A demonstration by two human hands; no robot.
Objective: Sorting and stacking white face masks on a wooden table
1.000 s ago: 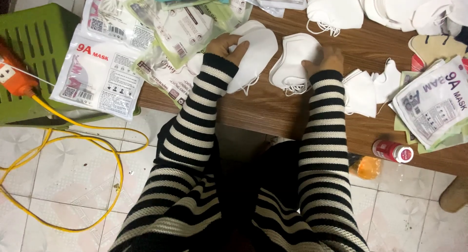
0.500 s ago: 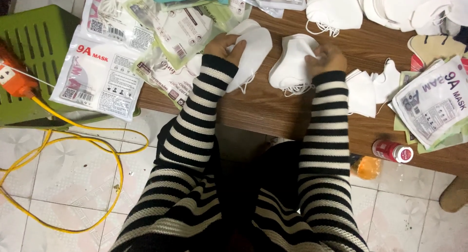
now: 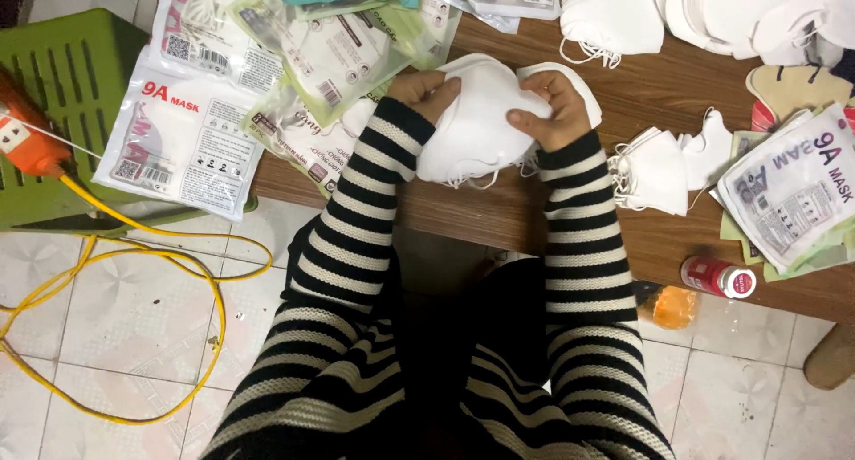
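Two hands | left hand (image 3: 429, 90), right hand (image 3: 548, 113) | mask stack (image 3: 476, 122) between grips

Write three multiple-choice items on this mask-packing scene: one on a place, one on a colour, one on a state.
1. Where does the small red bottle with a white cap lie?
A. on the green crate
B. near the wooden table's near edge, right side
C. on the floor

2. What colour is the cable on the tiled floor?
A. yellow
B. blue
C. black

3. What is the stack of white folded masks doing?
A. lying untouched
B. sealed in a packet
C. held between both hands

Answers: 1 B, the bottle rests on the wood by the edge. 2 A, it loops yellow across the tiles. 3 C, left hand and right hand press its two sides.
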